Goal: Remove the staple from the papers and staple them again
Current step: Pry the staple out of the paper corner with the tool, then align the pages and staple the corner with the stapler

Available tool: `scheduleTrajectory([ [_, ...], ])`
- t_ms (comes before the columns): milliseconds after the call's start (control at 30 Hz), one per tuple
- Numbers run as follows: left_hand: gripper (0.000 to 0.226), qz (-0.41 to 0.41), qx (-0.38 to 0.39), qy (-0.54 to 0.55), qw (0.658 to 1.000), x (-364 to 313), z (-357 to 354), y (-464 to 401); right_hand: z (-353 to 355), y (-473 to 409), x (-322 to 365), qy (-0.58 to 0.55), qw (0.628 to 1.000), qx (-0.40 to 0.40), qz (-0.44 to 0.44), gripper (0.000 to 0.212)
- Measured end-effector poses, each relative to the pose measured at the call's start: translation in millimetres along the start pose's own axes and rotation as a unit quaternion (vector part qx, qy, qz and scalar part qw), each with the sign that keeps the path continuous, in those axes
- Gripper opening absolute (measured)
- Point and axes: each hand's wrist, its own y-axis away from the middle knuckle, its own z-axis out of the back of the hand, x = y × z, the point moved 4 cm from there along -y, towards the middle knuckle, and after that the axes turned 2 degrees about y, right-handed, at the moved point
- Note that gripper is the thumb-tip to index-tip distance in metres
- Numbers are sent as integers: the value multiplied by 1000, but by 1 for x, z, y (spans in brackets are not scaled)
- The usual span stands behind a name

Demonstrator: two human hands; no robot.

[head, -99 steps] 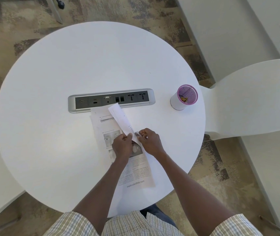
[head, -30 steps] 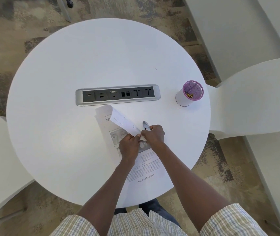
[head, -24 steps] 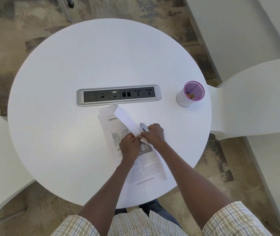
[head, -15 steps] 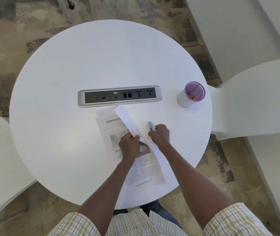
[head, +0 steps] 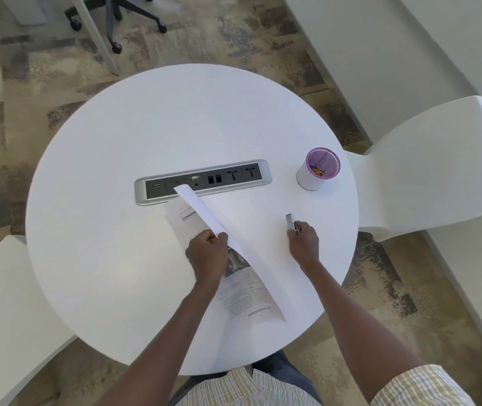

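Papers (head: 242, 291): white printed sheets lying near the tabletop's near edge, right of centre, angled toward the far left. Top sheet (head: 204, 212) is folded back and lifted, its free end over the table's middle. Small silver stapling tool (head: 291, 222) sits raised near the tabletop's right edge, apart from the papers.

A round white table (head: 116, 230) has a grey socket panel (head: 203, 181) set in its middle. A white cup with purple rim (head: 318, 172) stands near the right edge, beside a white chair (head: 427, 171). An office chair base (head: 122, 13) is on the carpet (head: 28, 83).
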Motion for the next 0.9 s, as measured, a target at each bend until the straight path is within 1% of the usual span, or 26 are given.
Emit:
scheduleTrajectory([
  [100, 25, -3, 7, 14, 1000, -9, 13, 1, 7, -3, -13, 22, 998, -51, -11, 25],
  [167, 24, -6, 13, 25, 1000, -15, 20, 4, 11, -2, -16, 35, 996, -75, -27, 27],
  [333, 27, -26, 20, 31, 999, -26, 40, 10, 16, -1, -17, 71, 990, -105, -56, 34],
  [500, 28, -51, 18, 27, 998, -35, 58, 15, 19, -2, -23, 52, 989, -116, -81, 37],
  [533, 27, -56, 18, 25, 998, -37, 61, 16, 20, -2, -22, 65, 988, -119, -75, 39],
  [600, 27, -64, 32, 26, 997, -40, 64, 16, 21, 1, -12, 109, 985, -134, -20, 47],
  [633, 27, -69, 43, 28, 996, -42, 66, 16, 18, 5, -2, 110, 983, -143, 20, 51],
  [667, 27, -72, 54, 31, 995, -44, 67, 15, 14, 10, 9, 87, 984, -144, 56, 52],
  [700, 27, -74, 62, 35, 995, -45, 69, 14, 8, 16, 21, 36, 987, -131, 84, 50],
  [733, 25, -78, 67, 40, 994, -47, 73, 11, 1, 23, 36, -26, 990, -103, 98, 47],
  [767, 22, -77, 72, 43, 993, -47, 76, 9, -6, 29, 47, -84, 990, -58, 94, 42],
  [833, 19, -69, 89, 54, 992, -50, 85, 5, -25, 44, 71, -161, 982, 73, 67, 32],
  [867, 20, -66, 107, 70, 990, -52, 90, 3, -34, 52, 80, -186, 970, 140, 65, 36],
  [900, 21, -66, 125, 91, 986, -54, 95, 1, -44, 58, 86, -220, 951, 209, 60, 45],
])
